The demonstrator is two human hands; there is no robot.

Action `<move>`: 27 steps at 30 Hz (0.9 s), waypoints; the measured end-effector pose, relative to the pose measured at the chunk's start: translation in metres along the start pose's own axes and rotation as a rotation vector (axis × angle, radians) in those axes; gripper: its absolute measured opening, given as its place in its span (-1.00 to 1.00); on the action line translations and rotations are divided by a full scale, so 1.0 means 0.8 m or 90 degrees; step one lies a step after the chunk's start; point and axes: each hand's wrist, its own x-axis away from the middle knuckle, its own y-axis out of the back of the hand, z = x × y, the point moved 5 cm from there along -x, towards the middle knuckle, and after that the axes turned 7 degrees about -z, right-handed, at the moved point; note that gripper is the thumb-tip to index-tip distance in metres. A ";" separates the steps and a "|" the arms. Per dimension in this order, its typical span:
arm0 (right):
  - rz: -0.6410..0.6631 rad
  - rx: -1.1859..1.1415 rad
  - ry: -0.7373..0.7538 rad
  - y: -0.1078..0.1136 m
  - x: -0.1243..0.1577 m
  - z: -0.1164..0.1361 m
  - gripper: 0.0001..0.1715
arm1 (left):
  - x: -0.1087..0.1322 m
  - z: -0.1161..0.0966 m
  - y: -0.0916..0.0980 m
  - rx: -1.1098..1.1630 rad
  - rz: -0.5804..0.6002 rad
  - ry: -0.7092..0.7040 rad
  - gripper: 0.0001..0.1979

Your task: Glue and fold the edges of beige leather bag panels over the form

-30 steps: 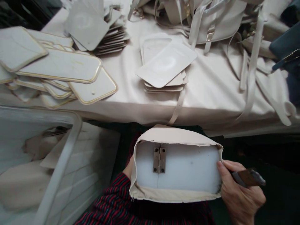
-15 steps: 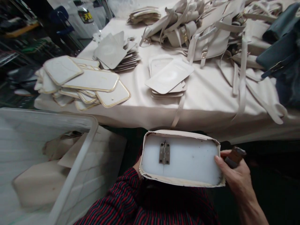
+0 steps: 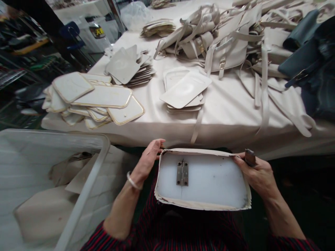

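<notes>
Left hand [image 3: 148, 158] pinches the top-left corner of the leather shell [image 3: 204, 151]. Right hand [image 3: 255, 172] is closed on a brown-handled tool [image 3: 250, 157], thumb on the shell's top-right corner. The shell sits in our lap just below the table [image 3: 230, 115], wrapped round a white form [image 3: 214, 177] with a hinge [image 3: 182, 173]. Wrap looks done. The near edge looks raw, and there are no straps, unlike the bags [image 3: 222, 45] on the table.
</notes>
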 end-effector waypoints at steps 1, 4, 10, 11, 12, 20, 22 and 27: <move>-0.003 0.011 0.021 0.001 0.001 0.005 -0.74 | 0.002 -0.005 -0.002 -0.066 0.010 -0.041 -0.65; -0.015 0.034 0.084 0.001 0.007 0.020 -0.75 | 0.000 -0.014 -0.005 -0.312 0.001 -0.176 -0.76; 0.014 0.080 0.218 -0.002 0.004 0.041 -0.80 | -0.053 0.017 0.001 -0.306 0.098 -0.061 -0.75; 0.028 0.083 0.226 -0.002 0.002 0.040 -0.81 | -0.058 0.020 0.001 -0.298 0.124 -0.046 -0.73; 0.042 0.085 0.228 -0.002 0.001 0.039 -0.82 | -0.059 0.022 0.000 -0.290 0.146 -0.034 -0.71; 0.075 0.048 0.157 0.000 -0.002 0.033 -0.78 | -0.002 -0.023 -0.007 -0.433 0.038 -0.294 -0.75; 0.081 0.051 0.153 -0.001 -0.004 0.037 -0.74 | -0.001 -0.023 -0.015 -0.451 0.128 -0.310 -0.76; 0.113 0.029 0.165 -0.006 -0.015 0.049 -0.86 | -0.021 -0.028 -0.035 -0.482 0.086 -0.406 -0.76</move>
